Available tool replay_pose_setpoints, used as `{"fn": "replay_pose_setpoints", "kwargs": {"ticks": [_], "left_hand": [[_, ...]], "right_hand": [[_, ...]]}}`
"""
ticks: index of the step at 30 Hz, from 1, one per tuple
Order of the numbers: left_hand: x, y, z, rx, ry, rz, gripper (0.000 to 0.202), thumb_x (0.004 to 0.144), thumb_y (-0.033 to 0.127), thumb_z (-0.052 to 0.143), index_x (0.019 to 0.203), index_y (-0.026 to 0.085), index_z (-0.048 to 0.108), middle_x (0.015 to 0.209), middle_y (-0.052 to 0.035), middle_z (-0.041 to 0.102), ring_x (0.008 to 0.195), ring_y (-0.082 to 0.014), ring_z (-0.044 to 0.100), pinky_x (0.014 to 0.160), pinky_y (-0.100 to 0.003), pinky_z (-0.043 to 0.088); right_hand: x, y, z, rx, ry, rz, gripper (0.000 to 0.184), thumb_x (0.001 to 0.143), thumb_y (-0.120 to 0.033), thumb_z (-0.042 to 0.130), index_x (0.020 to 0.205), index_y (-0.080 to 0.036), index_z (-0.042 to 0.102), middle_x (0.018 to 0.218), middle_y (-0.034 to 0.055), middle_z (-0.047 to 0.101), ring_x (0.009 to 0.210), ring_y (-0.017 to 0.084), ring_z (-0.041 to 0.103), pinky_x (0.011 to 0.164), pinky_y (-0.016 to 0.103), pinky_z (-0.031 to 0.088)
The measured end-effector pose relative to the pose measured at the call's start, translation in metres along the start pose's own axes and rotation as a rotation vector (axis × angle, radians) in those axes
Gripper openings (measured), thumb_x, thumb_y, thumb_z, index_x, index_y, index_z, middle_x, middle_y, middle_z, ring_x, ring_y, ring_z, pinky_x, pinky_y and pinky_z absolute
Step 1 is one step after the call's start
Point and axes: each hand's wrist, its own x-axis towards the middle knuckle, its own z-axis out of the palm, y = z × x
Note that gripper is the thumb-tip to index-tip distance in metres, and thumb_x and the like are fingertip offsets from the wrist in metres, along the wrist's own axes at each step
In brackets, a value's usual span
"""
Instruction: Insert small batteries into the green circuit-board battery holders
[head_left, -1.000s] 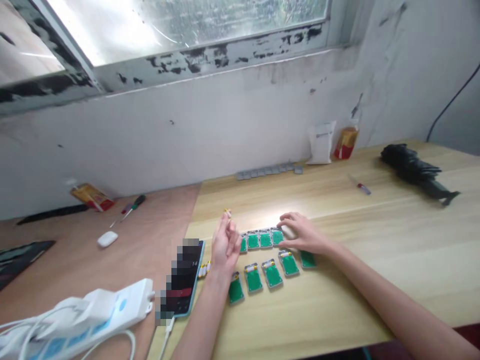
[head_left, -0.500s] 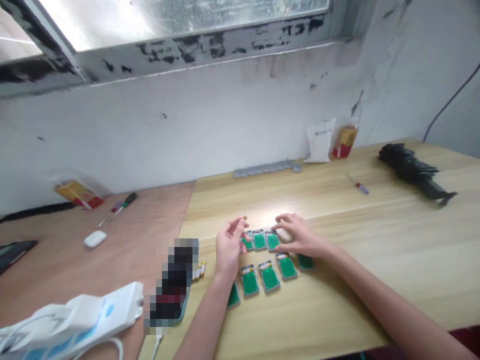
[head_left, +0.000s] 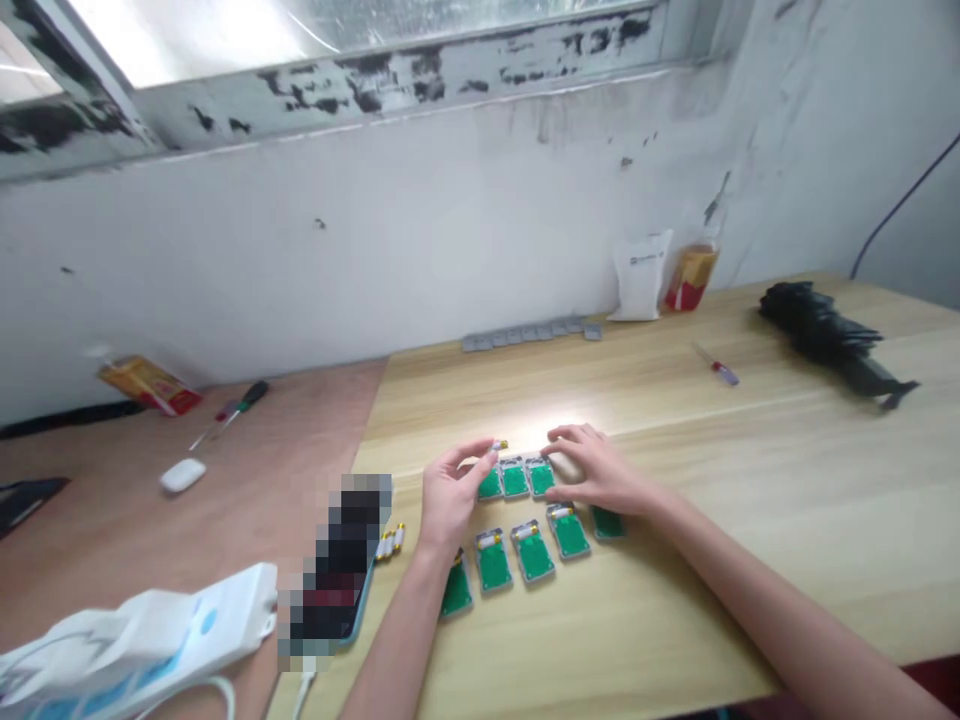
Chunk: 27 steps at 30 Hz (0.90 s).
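My left hand pinches a small white battery with a gold end between thumb and fingertips, above the back row of boards. My right hand has its thumb and fingers spread around the right side of a green circuit board in a grey case; the fingertips are at its edge. Two similar boards lie to its left, the middle one fully visible. In the front row, several green boards have batteries along their top ends; one is partly covered by my right hand.
Several loose batteries lie beside a phone left of my forearm. A white power strip is at lower left. Grey pieces line the wall. A screwdriver and a black bag lie right.
My left hand has turned slightly, and more of the battery in its fingertips shows, lying more sideways. My right hand stays around the same board. The camera view has shifted a little.
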Motion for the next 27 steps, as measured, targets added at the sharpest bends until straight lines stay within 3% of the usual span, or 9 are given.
{"fn": "replay_pose_setpoints", "kwargs": {"ticks": [5, 8, 12, 14, 18, 27], "left_hand": [[-0.001, -0.005, 0.0, -0.025, -0.001, -0.009, 0.031, 0.068, 0.032, 0.081, 0.094, 0.016, 0.075, 0.095, -0.0074, 0.076, 0.08, -0.0162, 0.068, 0.074, -0.026, 0.054], [-0.001, -0.01, 0.0, 0.11, -0.034, 0.032, 0.029, 0.073, 0.036, 0.077, 0.095, 0.017, 0.075, 0.093, -0.0069, 0.075, 0.079, -0.0176, 0.068, 0.073, -0.028, 0.053], [0.003, -0.01, 0.004, 0.479, -0.058, 0.299, 0.016, 0.082, 0.033, 0.071, 0.093, 0.022, 0.076, 0.094, -0.0047, 0.072, 0.088, -0.0194, 0.064, 0.082, -0.033, 0.049], [0.008, -0.008, 0.009, 0.632, -0.126, 0.426, 0.012, 0.085, 0.029, 0.068, 0.093, 0.024, 0.076, 0.091, -0.0036, 0.072, 0.092, -0.0205, 0.062, 0.087, -0.035, 0.046], [0.02, -0.005, 0.021, 0.842, -0.293, 0.528, 0.009, 0.087, 0.025, 0.067, 0.089, 0.025, 0.075, 0.087, -0.0014, 0.073, 0.092, -0.0222, 0.058, 0.088, -0.039, 0.042], [0.032, -0.01, 0.024, 0.755, -0.407, 0.528, 0.006, 0.086, 0.023, 0.067, 0.085, 0.022, 0.073, 0.086, -0.0014, 0.072, 0.091, -0.0207, 0.056, 0.088, -0.036, 0.043]], "right_hand": [[0.0, -0.001, -0.001, 0.007, -0.005, -0.003, 0.051, 0.078, -0.06, 0.066, 0.12, -0.031, 0.061, 0.129, 0.0096, 0.052, 0.124, 0.03, 0.044, 0.108, 0.051, 0.031], [0.0, -0.001, -0.001, 0.003, -0.002, -0.002, 0.051, 0.079, -0.06, 0.066, 0.12, -0.03, 0.061, 0.129, 0.0095, 0.052, 0.123, 0.03, 0.044, 0.108, 0.051, 0.03], [0.001, -0.001, -0.002, -0.005, 0.002, 0.0, 0.051, 0.078, -0.06, 0.066, 0.118, -0.028, 0.062, 0.128, 0.0093, 0.053, 0.123, 0.029, 0.045, 0.108, 0.05, 0.03], [0.001, -0.002, -0.003, -0.009, 0.006, -0.002, 0.05, 0.078, -0.06, 0.067, 0.117, -0.029, 0.062, 0.127, 0.0088, 0.053, 0.121, 0.028, 0.046, 0.107, 0.048, 0.031], [0.0, -0.002, -0.004, -0.014, 0.006, -0.005, 0.049, 0.079, -0.059, 0.067, 0.117, -0.03, 0.062, 0.126, 0.008, 0.054, 0.121, 0.027, 0.046, 0.107, 0.047, 0.032], [0.002, 0.002, -0.004, -0.018, 0.019, -0.014, 0.049, 0.079, -0.058, 0.067, 0.117, -0.028, 0.063, 0.127, 0.0094, 0.054, 0.121, 0.027, 0.046, 0.105, 0.045, 0.035]]}}
